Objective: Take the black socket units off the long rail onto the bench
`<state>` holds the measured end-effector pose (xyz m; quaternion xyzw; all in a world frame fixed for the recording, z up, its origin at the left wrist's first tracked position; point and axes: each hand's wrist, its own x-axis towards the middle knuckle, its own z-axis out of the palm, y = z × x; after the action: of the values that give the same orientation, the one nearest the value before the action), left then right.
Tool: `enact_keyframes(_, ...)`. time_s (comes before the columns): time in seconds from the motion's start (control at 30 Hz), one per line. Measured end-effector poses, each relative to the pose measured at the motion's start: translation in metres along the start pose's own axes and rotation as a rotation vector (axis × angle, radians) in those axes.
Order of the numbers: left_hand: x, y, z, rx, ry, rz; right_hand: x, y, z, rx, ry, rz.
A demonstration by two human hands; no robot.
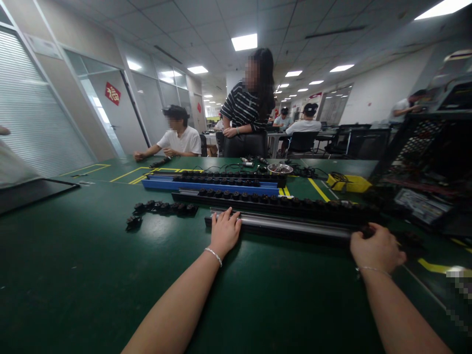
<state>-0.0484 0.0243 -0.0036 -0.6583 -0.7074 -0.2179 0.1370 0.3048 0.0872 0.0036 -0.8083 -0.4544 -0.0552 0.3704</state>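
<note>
A long dark rail [291, 227] with a shiny channel lies across the green table in front of me. My left hand [225, 231] rests on its left end, fingers spread over the top edge. At the rail's right end, my right hand [378, 250] is closed with thumb and fingers around a small black part [368, 231]; its exact kind is hard to make out. Just beyond lies another black rail [287, 199] lined with round black pieces. Left of my left hand, a row of small black parts [165, 208] sits on the table, with a single black part [133, 223] nearer me.
Farther back are a blue rail [206, 187] carrying black pieces, a metal bowl [280, 168], cables, and a yellow tray [348, 183]. A dark open-frame rack [416, 147] stands at the right. One person sits across the table; another stands behind a chair.
</note>
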Motion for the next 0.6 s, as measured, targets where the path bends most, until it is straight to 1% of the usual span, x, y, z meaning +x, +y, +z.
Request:
enact_keyframes(0.2, 0.0, 0.0, -0.001, -0.009, 0.0, -0.006, -0.002, -0.002, -0.001, -0.011, -0.011, -0.018)
enact_keyframes(0.43, 0.0, 0.0, -0.002, -0.002, 0.005, -0.005, -0.008, -0.012, -0.008, 0.003, -0.026, -0.038)
enact_keyframes(0.6, 0.0, 0.0, -0.002, 0.001, 0.015, 0.002, -0.009, -0.013, -0.01, -0.072, -0.053, -0.019)
